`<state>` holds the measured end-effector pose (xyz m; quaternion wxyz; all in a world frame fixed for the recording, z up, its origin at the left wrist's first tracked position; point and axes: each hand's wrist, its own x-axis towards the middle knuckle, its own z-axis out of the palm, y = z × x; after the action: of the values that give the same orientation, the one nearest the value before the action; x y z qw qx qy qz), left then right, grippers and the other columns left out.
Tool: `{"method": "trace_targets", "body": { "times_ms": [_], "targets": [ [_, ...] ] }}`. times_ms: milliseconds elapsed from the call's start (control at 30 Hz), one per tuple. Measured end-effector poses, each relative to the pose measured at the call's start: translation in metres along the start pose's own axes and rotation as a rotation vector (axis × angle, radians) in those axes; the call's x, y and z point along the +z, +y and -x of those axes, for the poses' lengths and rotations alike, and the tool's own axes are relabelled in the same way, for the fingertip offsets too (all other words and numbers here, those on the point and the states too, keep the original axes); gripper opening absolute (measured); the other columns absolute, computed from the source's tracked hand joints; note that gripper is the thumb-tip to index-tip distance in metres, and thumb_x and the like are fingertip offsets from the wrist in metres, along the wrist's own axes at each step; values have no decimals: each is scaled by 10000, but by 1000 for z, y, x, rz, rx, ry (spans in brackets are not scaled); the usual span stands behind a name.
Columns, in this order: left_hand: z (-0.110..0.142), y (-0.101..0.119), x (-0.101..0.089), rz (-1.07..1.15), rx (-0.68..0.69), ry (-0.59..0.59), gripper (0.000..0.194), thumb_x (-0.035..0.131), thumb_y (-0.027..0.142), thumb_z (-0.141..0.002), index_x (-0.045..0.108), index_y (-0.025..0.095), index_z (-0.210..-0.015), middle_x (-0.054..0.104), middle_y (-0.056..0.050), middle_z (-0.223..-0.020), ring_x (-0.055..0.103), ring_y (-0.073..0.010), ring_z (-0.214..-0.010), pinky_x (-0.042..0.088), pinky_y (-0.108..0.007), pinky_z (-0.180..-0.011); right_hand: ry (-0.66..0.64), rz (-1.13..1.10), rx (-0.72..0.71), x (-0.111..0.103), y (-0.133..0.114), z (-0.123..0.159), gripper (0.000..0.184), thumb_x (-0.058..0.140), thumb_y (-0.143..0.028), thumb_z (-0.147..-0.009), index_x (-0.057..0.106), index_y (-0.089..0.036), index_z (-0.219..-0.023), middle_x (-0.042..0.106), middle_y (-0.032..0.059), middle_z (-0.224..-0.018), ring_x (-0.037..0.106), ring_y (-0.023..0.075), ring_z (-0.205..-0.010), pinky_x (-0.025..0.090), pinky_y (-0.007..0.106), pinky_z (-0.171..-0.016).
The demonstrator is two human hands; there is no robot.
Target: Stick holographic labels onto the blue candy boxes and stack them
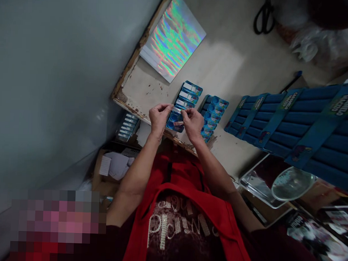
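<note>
My left hand (160, 116) is closed in a pinch at the left end of a small whitish strip (177, 110). At the strip's other end, the fingertips of my right hand (193, 124) are pinched together. The strip lies over one of the small blue packs (172, 125) in a row at the table's near edge. White strips (188, 96) lie across the packs farther up this row, while the nearer ones show a round blue shape. Another pale strip (178, 123) shows beside my right fingers; whether they hold it is unclear.
A second row of blue packs (216, 109) stands to the right. Farther right are long stacked blue boxes (277, 115). A shiny holographic sheet (174, 39) lies at the table's far left, black scissors (264, 17) at the back. An open carton (99, 181) is below left.
</note>
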<state>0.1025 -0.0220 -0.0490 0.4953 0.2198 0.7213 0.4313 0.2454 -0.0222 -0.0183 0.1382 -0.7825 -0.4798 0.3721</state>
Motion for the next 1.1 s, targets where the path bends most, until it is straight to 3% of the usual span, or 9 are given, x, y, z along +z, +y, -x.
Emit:
{"method": "trace_targets", "body": {
  "times_ms": [367, 567, 667, 733, 833, 900, 967, 1033, 1100],
  "targets": [
    [-5, -8, 3, 56, -42, -21, 193, 922, 340, -765, 831, 182, -829, 785, -31, -782, 697, -162, -747, 553, -268, -755, -18, 47, 1, 2, 3, -2, 257, 705, -463, -1009, 725, -229, -904, 738, 11, -782, 678, 212, -762, 359, 315, -704],
    [-13, -21, 12, 311, -378, -64, 433, 1007, 359, -659, 721, 196, -940, 754, -11, -806, 703, -172, -734, 559, -299, -738, 7, 15, 68, 4, 12, -12, 363, 806, -527, -907, 575, -251, -951, 681, -31, -750, 646, 199, -744, 367, 295, -692],
    [-23, -26, 18, 314, -445, -49, 521, 1033, 345, -613, 669, 207, -960, 716, 7, -785, 681, -170, -704, 544, -303, -724, -1, -42, 63, 4, 16, -14, 364, 782, -539, -908, 553, -260, -949, 654, -36, -753, 640, 194, -747, 380, 290, -687],
    [-26, -23, 16, 210, -392, -17, 473, 1021, 308, -618, 670, 201, -917, 664, 25, -739, 651, -160, -693, 522, -290, -721, -17, -116, 70, 1, 17, -14, 328, 743, -526, -931, 546, -264, -934, 626, -40, -743, 632, 186, -737, 394, 286, -677],
    [-14, -12, 0, -32, -106, 112, 334, 962, 242, -686, 720, 200, -912, 656, 14, -768, 646, -159, -763, 499, -261, -749, -21, -221, 100, -7, 14, -10, 315, 732, -491, -938, 520, -266, -876, 564, -52, -710, 580, 165, -696, 398, 287, -661],
    [9, -2, -16, -131, 55, 130, 259, 922, 318, -780, 759, 205, -947, 708, -19, -841, 667, -167, -811, 504, -253, -755, -10, -282, 99, -12, 8, -7, 344, 755, -482, -926, 499, -267, -848, 531, -59, -699, 537, 149, -673, 385, 289, -648],
    [36, 7, -29, -106, 13, 5, 352, 886, 508, -846, 783, 200, -979, 746, -45, -855, 677, -168, -746, 510, -258, -686, -19, -358, 75, -16, 0, -3, 377, 771, -499, -921, 485, -268, -837, 510, -63, -696, 500, 136, -651, 369, 289, -629],
    [60, 12, -35, 29, -200, -183, 559, 847, 713, -827, 786, 183, -995, 770, -71, -833, 679, -168, -641, 511, -269, -596, -45, -431, 56, -18, -10, 1, 412, 773, -539, -921, 473, -271, -836, 501, -63, -692, 471, 128, -632, 358, 288, -610],
    [73, 14, -34, 198, -411, -315, 666, 869, 787, -752, 776, 172, -993, 795, -95, -847, 705, -176, -617, 541, -278, -574, -74, -467, 49, -17, -18, 5, 452, 774, -595, -913, 467, -272, -837, 507, -58, -694, 457, 126, -629, 363, 287, -602]
  ]
}}
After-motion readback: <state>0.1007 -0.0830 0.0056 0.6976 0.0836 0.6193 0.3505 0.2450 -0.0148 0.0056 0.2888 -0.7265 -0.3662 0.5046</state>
